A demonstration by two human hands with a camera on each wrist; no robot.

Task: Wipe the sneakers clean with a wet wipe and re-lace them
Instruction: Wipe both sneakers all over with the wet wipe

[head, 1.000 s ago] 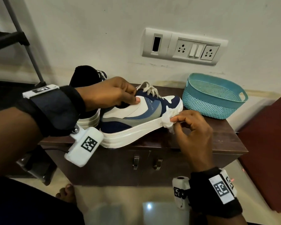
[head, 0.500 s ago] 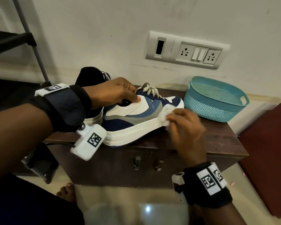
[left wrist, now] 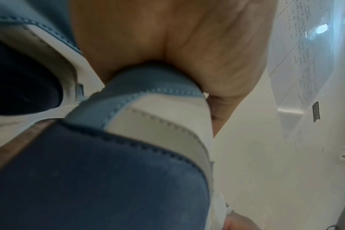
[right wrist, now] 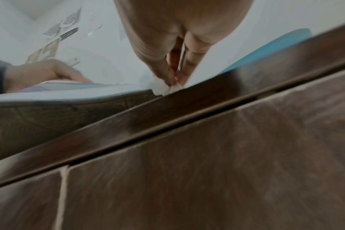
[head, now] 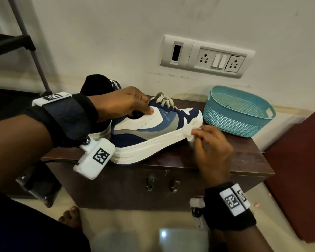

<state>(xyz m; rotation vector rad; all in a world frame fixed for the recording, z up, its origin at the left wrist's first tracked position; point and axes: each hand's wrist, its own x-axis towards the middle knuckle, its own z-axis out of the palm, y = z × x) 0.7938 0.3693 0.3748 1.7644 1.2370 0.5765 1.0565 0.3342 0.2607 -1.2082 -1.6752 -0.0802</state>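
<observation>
A white, blue and grey sneaker (head: pixel 153 131) sits tilted on the dark wooden cabinet (head: pixel 244 160), toe raised toward the right. My left hand (head: pixel 127 106) grips its collar, thumb pressed on the white side panel; the left wrist view shows the heel (left wrist: pixel 128 155) close under the palm. My right hand (head: pixel 207 140) pinches a crumpled white wet wipe (head: pixel 190 132) against the white sole near the toe. In the right wrist view the fingertips (right wrist: pixel 173 74) pinch the wipe (right wrist: pixel 163 88) at the sole's edge. A second sneaker (head: pixel 98 88) stands behind, mostly hidden by my left hand.
A teal mesh basket (head: pixel 238 113) stands on the cabinet's right end, close to the sneaker's toe. A switch and socket panel (head: pixel 205 55) is on the wall above. A dark red seat (head: pixel 298 170) is at the right, a metal rack (head: pixel 25 42) at the left.
My right hand with the wipe rose onto the toe upper half a second ago, then came back down to the sole's edge near the toe. My left hand kept its grip.
</observation>
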